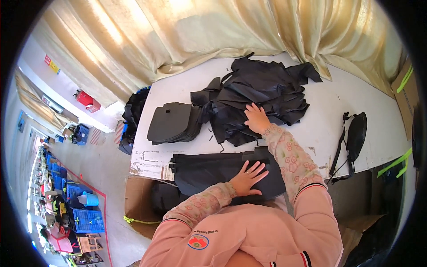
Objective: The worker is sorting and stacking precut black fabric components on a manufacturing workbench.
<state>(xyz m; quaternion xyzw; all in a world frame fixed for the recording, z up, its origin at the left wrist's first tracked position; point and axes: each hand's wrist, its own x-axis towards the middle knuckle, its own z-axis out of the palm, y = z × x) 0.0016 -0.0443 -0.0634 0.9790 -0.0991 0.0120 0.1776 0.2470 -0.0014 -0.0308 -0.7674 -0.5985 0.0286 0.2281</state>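
Observation:
My left hand (249,179) lies flat with spread fingers on a stack of black fabric pieces (204,171) at the table's near edge. A ring shows on one of its fingers. Farther off, my right hand (256,118) reaches onto a loose heap of thin black fabric (262,84), fingers stretched and resting on its near side. Whether its fingertips pinch any cloth is not plain. Left of the heap sits a neat pile of dark rounded panels (171,122), the top one with a small black patch near its upper edge.
A black waist bag (356,135) with a strap lies on the white table (329,109) at the right. Cardboard boxes (138,200) stand below the near edge. Beige curtains (200,31) hang behind. Blue crates (89,220) and a person (62,238) are on the floor at left.

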